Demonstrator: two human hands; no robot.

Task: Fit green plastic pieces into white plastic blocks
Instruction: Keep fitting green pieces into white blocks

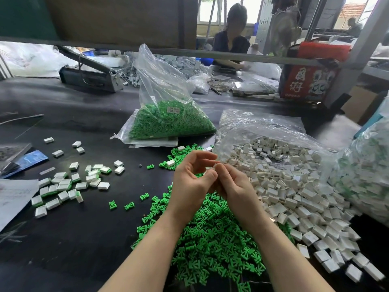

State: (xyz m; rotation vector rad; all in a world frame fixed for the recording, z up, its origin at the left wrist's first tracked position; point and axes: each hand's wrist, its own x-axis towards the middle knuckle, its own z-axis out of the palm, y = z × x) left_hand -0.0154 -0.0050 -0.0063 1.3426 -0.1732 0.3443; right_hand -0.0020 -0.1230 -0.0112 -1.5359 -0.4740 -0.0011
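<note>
Mid-frame, right hand (231,186) pinches a white block (216,166) w/ its grip; left hand (190,180), fingers curled loosely, sits just left, nearest the green pieces (210,239).

the scene is lit evenly by daylight admitted through the windows (231,9) at the rear, which are overexposed. soft glare is noted on the clear plastic bags (263,127) and on the dark desk (88,106). shadows are weak and diffuse. straight lines are bowed by wide-angle distortion towards the edges. slight blur is observed at the lower right corner and in the background.
</note>
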